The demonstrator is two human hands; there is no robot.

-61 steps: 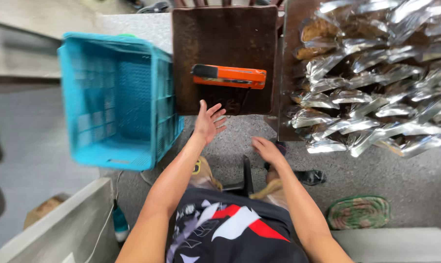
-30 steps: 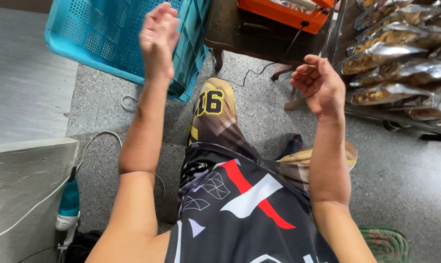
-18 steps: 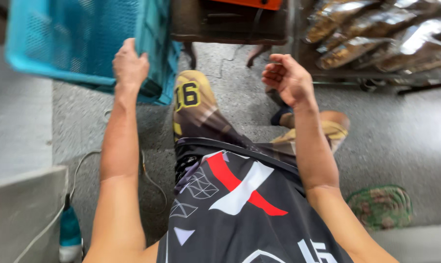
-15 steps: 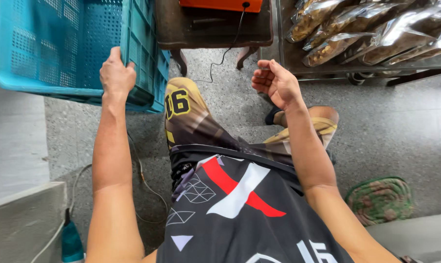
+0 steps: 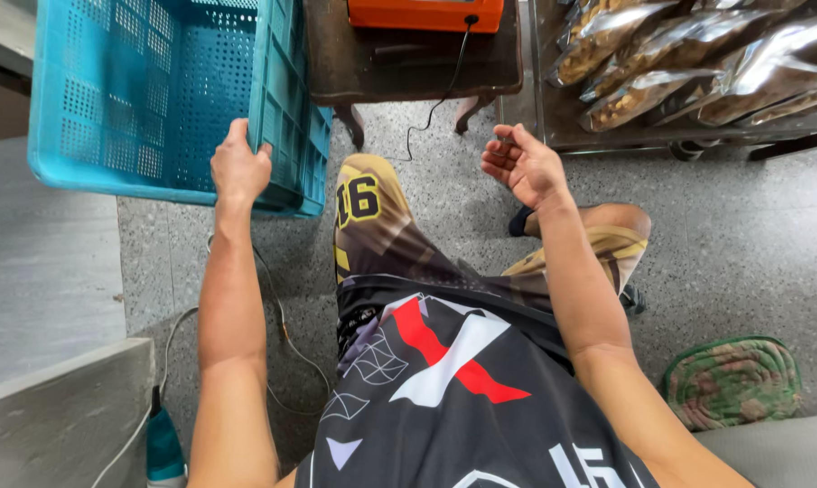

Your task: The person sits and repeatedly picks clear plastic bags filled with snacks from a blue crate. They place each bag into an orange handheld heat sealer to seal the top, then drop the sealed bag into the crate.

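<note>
A blue crate [image 5: 155, 99] stood on the speckled floor [image 5: 742, 244], left of a dark table [image 5: 408, 72] bearing an orange device [image 5: 426, 13]. Right of the table, a low rack held shiny bags [image 5: 697, 63]. The left hand [image 5: 238, 167] clasped the crate's near right rim. The right hand [image 5: 523, 164] hung over the knee, fingers loosely curled, holding nothing I could make out. A woven mat [image 5: 733, 380] lay at lower right.
</note>
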